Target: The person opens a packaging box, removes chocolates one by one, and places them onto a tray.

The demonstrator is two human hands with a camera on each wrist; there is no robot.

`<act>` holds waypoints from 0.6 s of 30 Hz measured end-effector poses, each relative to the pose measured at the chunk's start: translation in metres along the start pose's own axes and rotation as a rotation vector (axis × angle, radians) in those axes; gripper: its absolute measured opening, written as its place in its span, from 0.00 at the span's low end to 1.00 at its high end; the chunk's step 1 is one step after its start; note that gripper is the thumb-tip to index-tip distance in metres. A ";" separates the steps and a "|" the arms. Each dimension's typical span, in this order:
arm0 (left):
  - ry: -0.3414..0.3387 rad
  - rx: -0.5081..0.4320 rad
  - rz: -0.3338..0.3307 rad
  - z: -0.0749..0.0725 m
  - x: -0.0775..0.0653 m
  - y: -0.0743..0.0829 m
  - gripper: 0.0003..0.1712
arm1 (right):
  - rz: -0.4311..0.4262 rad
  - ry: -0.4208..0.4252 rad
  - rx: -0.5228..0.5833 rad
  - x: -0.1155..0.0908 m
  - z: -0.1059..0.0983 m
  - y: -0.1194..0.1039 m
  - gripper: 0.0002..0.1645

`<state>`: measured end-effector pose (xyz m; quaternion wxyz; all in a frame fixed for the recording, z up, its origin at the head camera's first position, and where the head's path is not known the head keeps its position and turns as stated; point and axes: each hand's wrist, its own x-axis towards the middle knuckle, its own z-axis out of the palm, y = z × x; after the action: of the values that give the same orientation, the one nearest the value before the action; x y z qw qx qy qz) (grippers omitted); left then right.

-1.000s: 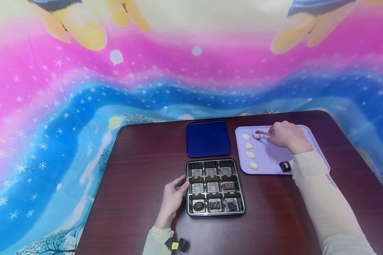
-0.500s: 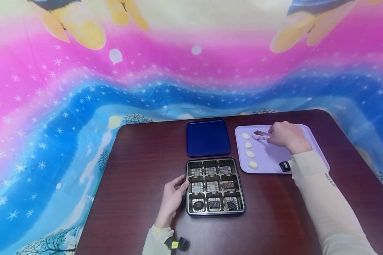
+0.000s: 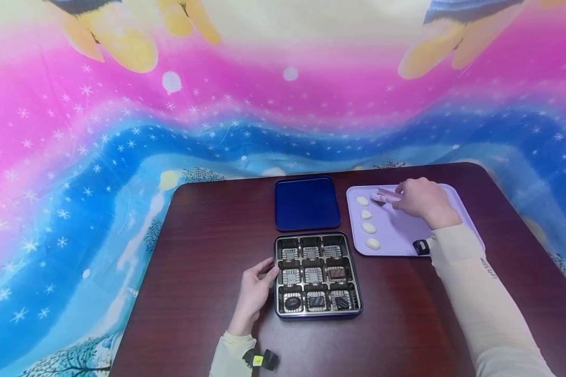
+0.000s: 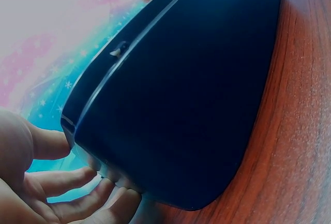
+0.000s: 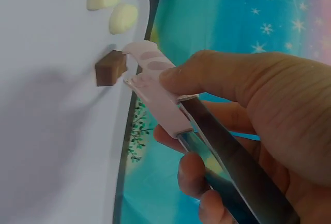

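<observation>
The right hand holds tongs with pink tips and metal arms over the lilac tray. Beside the slightly parted tips, a brown chocolate piece sits on the tray; whether they touch it cannot be told. Several white pieces form a column along the tray's left side. My left hand touches the left side of a dark blue box, its thumb and fingers against the wall. Inside, the divided insert holds dark chocolates in its front row and a brown one in the middle row's right compartment.
A flat blue lid lies behind the box, left of the tray. All of it stands on a dark reddish wood table, with a colourful printed cloth hanging behind its far edge.
The tong tips have spread apart a little and shifted slightly at the brown chocolate. The right hand stays over the tray, and the left hand and box look unmoved.
</observation>
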<state>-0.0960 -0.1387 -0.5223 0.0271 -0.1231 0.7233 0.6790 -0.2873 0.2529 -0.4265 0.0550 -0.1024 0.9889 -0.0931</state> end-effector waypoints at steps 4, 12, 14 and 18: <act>0.000 0.002 0.001 0.000 0.000 0.001 0.26 | -0.014 0.028 -0.003 -0.004 -0.009 -0.005 0.30; -0.001 -0.002 0.006 -0.001 0.001 0.001 0.26 | -0.048 0.107 -0.053 -0.022 -0.034 -0.033 0.28; -0.003 -0.002 0.006 -0.001 0.000 0.001 0.26 | -0.058 0.130 -0.058 -0.028 -0.041 -0.041 0.28; -0.004 -0.005 -0.007 0.000 0.000 0.001 0.26 | -0.079 0.153 -0.062 -0.042 -0.054 -0.062 0.27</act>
<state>-0.0960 -0.1390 -0.5215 0.0305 -0.1242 0.7211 0.6809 -0.2417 0.2118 -0.3585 -0.0275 -0.1358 0.9877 -0.0719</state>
